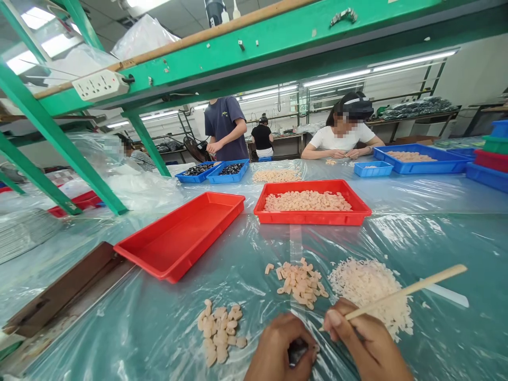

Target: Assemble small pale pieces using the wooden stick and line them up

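My left hand (pixel 280 349) is at the bottom edge, fingers curled around a small dark part (pixel 297 350). My right hand (pixel 363 341) sits beside it, gripping a thin wooden stick (pixel 408 290) that slants up to the right. Just beyond my hands lie a small heap of beige parts (pixel 300 282) and a pile of white slivers (pixel 367 288). Another group of beige parts (pixel 219 330) lies to the left of my left hand.
An empty red tray (pixel 180 238) and a red tray of beige parts (pixel 312 203) stand further back on the plastic-covered table (pixel 436 238). Blue trays (pixel 420 159) and people working are across the table. A green frame (pixel 59 143) rises on the left.
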The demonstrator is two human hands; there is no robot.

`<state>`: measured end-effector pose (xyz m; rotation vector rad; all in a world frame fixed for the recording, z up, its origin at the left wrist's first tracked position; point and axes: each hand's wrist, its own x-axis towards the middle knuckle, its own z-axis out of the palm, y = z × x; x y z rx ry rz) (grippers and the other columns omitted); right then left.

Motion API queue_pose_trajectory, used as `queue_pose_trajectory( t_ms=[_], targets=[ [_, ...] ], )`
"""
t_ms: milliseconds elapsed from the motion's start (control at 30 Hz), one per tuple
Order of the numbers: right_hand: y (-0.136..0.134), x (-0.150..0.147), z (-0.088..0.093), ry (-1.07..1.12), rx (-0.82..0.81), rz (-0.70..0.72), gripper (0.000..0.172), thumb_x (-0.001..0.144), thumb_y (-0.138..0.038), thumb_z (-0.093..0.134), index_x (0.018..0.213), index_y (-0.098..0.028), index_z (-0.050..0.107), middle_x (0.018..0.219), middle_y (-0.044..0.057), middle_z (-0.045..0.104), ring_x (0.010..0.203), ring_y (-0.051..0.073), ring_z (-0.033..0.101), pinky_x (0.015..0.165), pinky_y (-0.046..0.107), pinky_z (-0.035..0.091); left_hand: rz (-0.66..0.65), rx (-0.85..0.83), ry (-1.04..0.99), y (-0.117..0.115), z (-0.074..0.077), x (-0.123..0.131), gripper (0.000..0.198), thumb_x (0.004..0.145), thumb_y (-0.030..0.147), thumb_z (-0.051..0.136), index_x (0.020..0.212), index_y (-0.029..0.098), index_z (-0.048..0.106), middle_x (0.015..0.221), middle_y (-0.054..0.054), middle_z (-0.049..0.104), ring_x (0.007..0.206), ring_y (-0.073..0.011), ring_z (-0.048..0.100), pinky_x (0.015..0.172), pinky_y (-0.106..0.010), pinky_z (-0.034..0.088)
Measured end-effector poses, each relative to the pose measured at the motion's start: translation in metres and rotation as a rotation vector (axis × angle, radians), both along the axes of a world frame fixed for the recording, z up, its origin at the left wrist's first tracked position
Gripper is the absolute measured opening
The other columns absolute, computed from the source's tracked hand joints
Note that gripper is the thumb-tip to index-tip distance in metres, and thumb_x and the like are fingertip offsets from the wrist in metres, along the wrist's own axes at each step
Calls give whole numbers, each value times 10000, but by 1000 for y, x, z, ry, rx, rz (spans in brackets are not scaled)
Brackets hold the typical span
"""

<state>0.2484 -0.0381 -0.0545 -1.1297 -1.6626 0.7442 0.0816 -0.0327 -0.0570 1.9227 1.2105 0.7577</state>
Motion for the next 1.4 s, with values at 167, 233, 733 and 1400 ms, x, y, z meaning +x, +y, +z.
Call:
queue_pose_trajectory(
  t_ms=[167, 233, 733, 1400],
  targets=[
    [5, 8, 4, 106, -122, -55, 434, 905, -486, 411, 635, -191, 582, 589, -18, 477, 568, 163, 518, 572, 244, 382, 94, -518, -568, 5, 5, -2, 298, 687, 353, 767, 811, 113, 641, 665, -14, 602, 560, -102, 558, 569, -214, 439],
    [5, 9, 4, 113, -140, -46, 434, 901, -500, 411, 640, -196, 577, 589, -16, 479, 566, 168, 522, 564, 247, 378, 123, -634, -692, 8, 8, -4, 383, 641, 401, 803, 827, 100, 657, 646, -21, 619, 526, -91, 566, 545, -198, 445],
    [2, 5, 3, 104, -99, 20, 419, 918, -451, 401, 615, -193, 532, 592, -16, 480, 563, 159, 516, 553, 238, 359, 252, -167, -248, 32, 35, -25, 367, 777, 378, 634, 1081, 174, 654, 1134, -105, 647, 1023, -256, 581, 892, -362, 433],
    [3, 0, -4, 1, -158, 106, 388, 906, -436, 428, 618, -203, 543, 619, -8, 523, 602, 164, 525, 563, 230, 392, 110, -186, 179, 1, 45, -39, 92, 723, 97, 563, 750, 143, 637, 663, 3, 583, 622, -141, 519, 595, -223, 403]
  ],
)
